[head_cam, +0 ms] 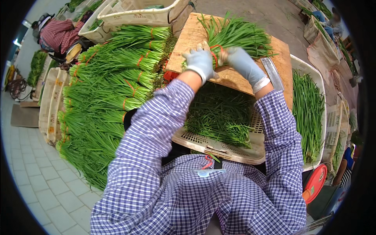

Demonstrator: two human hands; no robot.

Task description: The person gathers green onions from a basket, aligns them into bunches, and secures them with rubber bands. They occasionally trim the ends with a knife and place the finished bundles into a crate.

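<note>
A bunch of green garlic chives [239, 35] lies across a wooden board [188, 44], with a red tie [216, 58] looped around its stem part. My left hand [200, 60], in a pale glove, is laid over the stem end and grips the bunch, thumb toward me. Close beside it, my gloved right hand [241, 61] is blurred; its curled fingers pinch the tie where it meets the bunch. A flat metal blade [272, 72] rests on the board just right of my right wrist. The stem tips are mostly hidden under my left hand.
Tied chive bunches [117, 79] are piled at left. Under the board, a plastic crate [223, 153] holds loose leaves. More chives fill a white tub [322, 117] at right, near a red round object [315, 183]. A person [58, 35] sits far left; crates [138, 17] stand behind the pile.
</note>
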